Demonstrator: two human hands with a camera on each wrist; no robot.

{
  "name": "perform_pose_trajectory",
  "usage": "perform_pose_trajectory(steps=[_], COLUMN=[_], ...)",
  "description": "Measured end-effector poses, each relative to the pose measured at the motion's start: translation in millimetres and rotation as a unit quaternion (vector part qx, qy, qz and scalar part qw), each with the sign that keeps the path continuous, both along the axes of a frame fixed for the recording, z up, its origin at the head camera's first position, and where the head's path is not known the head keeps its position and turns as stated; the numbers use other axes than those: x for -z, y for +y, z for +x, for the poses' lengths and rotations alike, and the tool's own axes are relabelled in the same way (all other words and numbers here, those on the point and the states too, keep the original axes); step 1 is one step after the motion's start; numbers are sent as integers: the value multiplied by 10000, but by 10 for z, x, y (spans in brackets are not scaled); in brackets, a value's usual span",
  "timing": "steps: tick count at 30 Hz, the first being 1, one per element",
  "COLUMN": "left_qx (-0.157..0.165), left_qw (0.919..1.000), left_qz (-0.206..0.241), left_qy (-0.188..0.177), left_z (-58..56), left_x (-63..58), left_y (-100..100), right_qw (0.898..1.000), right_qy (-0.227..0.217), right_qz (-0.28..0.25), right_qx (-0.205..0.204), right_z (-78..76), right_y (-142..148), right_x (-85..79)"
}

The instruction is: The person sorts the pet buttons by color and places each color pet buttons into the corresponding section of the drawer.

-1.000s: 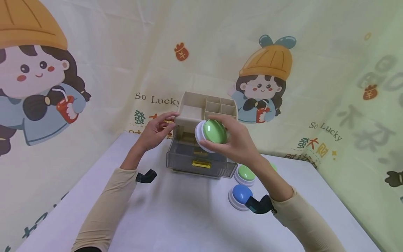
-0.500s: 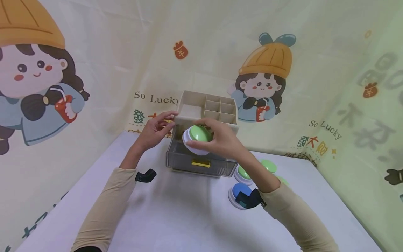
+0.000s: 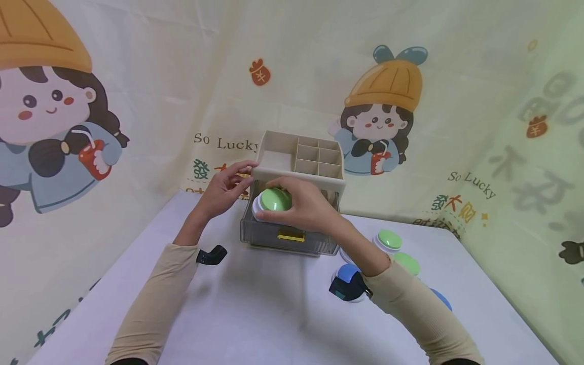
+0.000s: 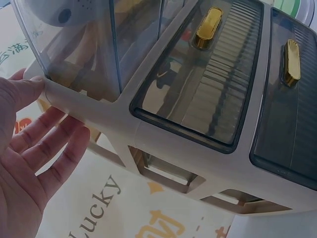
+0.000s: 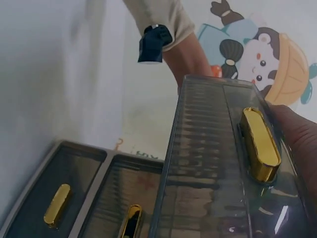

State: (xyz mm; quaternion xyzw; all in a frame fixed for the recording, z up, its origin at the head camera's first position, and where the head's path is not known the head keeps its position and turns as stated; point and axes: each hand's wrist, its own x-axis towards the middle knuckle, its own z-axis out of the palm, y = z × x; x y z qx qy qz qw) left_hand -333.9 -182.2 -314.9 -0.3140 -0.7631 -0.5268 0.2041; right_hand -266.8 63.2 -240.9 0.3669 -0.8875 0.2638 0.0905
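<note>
In the head view, my right hand point(image 3: 305, 205) grips a green-domed buzzer button point(image 3: 275, 200) with a white base, thumb in front and fingers over the top. It is inside the pulled-out top drawer point(image 3: 260, 235) of a beige desktop organizer point(image 3: 303, 176). The button's white base point(image 4: 62, 12) shows through the clear drawer wall in the left wrist view. My left hand point(image 3: 223, 190) touches the organizer's left front edge, its thumb at the front and its fingers along the side. The right wrist view shows the drawer's gold handle point(image 5: 261, 144) beside my right hand point(image 5: 299, 136).
On the white table point(image 3: 255, 309), right of the organizer, stand green buttons, one farther back point(image 3: 390, 239) and one nearer point(image 3: 407, 263). A blue button point(image 3: 348, 274) is partly behind my wrist camera point(image 3: 349, 288). Another blue button point(image 3: 441, 299) is mostly hidden by my sleeve.
My right hand has carried the green button left and down, from in front of the organizer into the open drawer. The left hand stays at the organizer's edge.
</note>
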Motion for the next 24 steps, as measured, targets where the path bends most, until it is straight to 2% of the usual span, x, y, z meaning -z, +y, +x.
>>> perform_pose_trajectory(steps=[6,9,11,14,17,19,21,24], left_qx=[10,42,70,97,81,76,65,70], left_qw=[10000,10000,9999,9999,9999,9999,9999,9999], left_qz=[39,60,78,92,73,63,57,59], left_qy=[-33,-51,-52,-56,-56,-60,-71,-103], left_z=[0,4,3,-1,-1,-4,-1,-3], left_x=[3,2,-1,3,9,11,11,10], left_y=[6,5,12,13,12,10,9,6], right_qw=[9997,9997,9993,9946,9821,9732,9663,9625], right_qy=[-129,6,310,1015,1846,2250,2517,2636], right_qz=[-142,-214,-152,-2,98,63,-29,-232], right_qx=[-141,-152,-153,-225,-368,-461,-543,-590], right_z=[16,38,58,82,101,115,128,154], right_y=[-1,2,12,22,43,62,84,125], right_x=[7,0,-2,11,40,59,73,78])
